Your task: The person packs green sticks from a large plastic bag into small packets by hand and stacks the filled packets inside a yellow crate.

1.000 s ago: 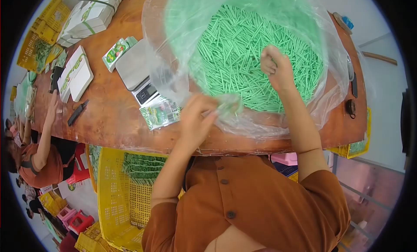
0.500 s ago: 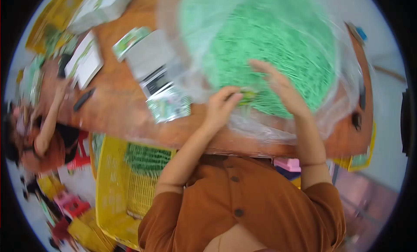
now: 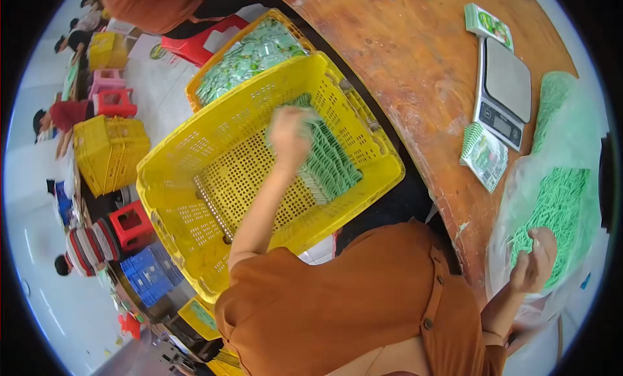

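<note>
My left hand (image 3: 290, 141) reaches into a yellow plastic basket (image 3: 185, 181). Motion smears its fingers, but they look closed on a pale green packet that pokes out on both sides. Beside and below it, rows of green-and-white packets (image 3: 329, 158) stand packed along one side of the basket. Far to the right, my right hand (image 3: 535, 262) is half curled, thumb and fingers apart, with nothing visible in it. It is over the edge of a clear plastic bag (image 3: 509, 214) full of thin light green sticks (image 3: 561, 207).
A digital scale (image 3: 503, 94) lies on the wooden table (image 3: 415, 84), with packets (image 3: 485, 157) at its near end and a packet stack (image 3: 490, 25) at its far end. Behind the basket stands another yellow crate (image 3: 195, 97) of packets. A co-worker (image 3: 152, 6) sits beyond it.
The view has swung left toward the basket. My left hand has moved from the bag on the table down into the basket with a packet. My right hand stays by the bag.
</note>
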